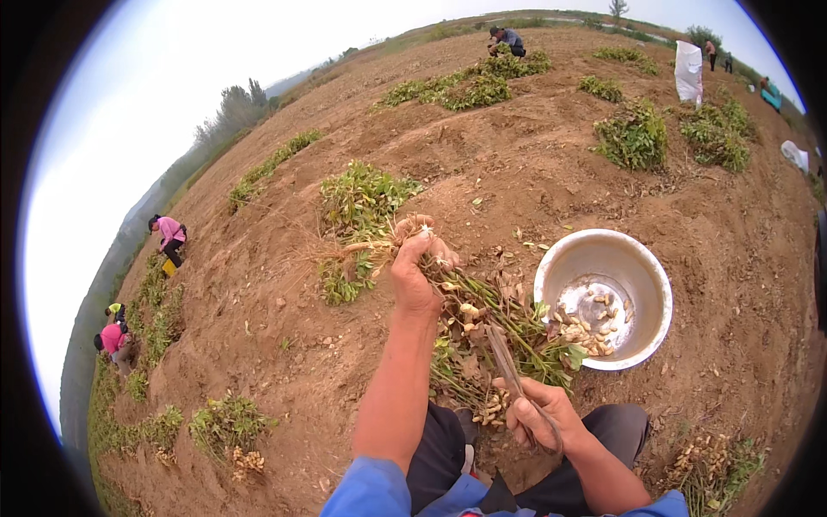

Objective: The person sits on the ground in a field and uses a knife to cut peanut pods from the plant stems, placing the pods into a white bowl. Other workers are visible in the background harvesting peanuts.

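Far left, at the field's edge: two people in pink tops [170,233] [112,338], bent over a green row. Nearer, low on the slope, a small uprooted clump [226,424] on bare soil [284,258]. Further in, a leafy heap [362,200] just beyond the left hand [416,263]. That hand closed tight round the top of a peanut plant [491,332], arm stretched out, bunch held above the ground and slanting down toward the lap. Pale pods [493,405] hanging among roots and leaves at the near end, close to the right hand [538,418]. Right hand closed too, wrapped round a thin brown strip [508,362] running up into the bunch; stalk or tool, hard to tell. Step in hand, by the look of it: stripping pods off the held plant, with plenty left on the roots. Next move calling for a firm hold at the top, a clean pull at the pod clusters, and a short carry to the right, over the rim rather than onto the dirt. Just right of the plant, touching its leaves, a metal bowl [603,234] on the ground, holding only a thin scatter of pods [594,327]. Lower right, another pulled bunch [711,461] lying by the knee. Up the slope, more green heaps [633,136], a crouching person [506,39] and a white sack [688,71].
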A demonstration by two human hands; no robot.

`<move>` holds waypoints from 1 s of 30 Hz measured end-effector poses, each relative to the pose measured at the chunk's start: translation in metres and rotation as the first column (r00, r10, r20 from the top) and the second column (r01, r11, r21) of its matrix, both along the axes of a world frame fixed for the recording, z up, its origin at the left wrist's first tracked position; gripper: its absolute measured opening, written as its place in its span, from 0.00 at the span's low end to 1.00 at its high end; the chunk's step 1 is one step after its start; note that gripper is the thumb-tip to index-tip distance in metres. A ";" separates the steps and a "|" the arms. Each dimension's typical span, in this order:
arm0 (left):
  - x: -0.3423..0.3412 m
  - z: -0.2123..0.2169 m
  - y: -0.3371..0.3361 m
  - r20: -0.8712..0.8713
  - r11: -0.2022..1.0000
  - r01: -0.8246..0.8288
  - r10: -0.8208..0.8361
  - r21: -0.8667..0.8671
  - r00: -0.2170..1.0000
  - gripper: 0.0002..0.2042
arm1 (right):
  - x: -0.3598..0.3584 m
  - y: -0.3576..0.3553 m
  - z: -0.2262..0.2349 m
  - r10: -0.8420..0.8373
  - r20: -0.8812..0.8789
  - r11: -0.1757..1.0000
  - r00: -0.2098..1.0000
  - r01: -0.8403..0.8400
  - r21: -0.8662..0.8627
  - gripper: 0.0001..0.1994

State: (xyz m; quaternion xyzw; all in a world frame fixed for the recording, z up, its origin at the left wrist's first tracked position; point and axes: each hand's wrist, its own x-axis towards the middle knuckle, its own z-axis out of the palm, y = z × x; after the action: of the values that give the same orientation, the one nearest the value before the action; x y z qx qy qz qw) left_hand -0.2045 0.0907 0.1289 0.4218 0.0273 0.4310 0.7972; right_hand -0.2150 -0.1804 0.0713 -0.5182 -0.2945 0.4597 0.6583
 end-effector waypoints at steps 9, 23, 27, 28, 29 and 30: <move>-0.021 -0.023 -0.002 0.057 0.999 -0.023 0.020 0.048 0.998 0.15 | -0.026 0.021 -0.007 -0.126 0.599 0.971 0.791 0.222 -0.089 0.24; -0.012 -0.031 -0.017 0.006 0.987 -0.100 0.100 0.130 0.995 0.11 | -0.044 0.050 -0.023 -0.307 -0.016 0.951 0.951 0.307 -0.030 0.25; -0.006 -0.036 -0.016 -0.032 0.973 -0.123 0.132 0.194 0.991 0.11 | -0.043 0.052 -0.025 -0.376 0.032 0.926 0.926 0.376 0.014 0.26; -0.004 -0.039 -0.017 -0.044 0.967 -0.119 0.132 0.224 0.990 0.12 | -0.042 0.052 -0.027 -0.399 0.054 0.917 0.915 0.398 0.022 0.26; -0.001 -0.041 -0.020 -0.061 0.968 -0.116 0.132 0.223 0.989 0.12 | -0.038 0.052 -0.028 -0.411 0.106 0.911 0.905 0.412 0.015 0.26; 0.001 -0.040 -0.024 -0.075 0.967 -0.114 0.134 0.227 0.988 0.12 | -0.033 0.054 -0.028 -0.422 0.158 0.905 0.893 0.425 0.012 0.26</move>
State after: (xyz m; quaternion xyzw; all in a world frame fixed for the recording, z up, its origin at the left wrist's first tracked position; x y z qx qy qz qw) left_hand -0.2035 0.0670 0.0892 0.5246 0.0412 0.4609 0.7146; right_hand -0.2484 -0.1262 0.0429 -0.6118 -0.2201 0.2664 0.7115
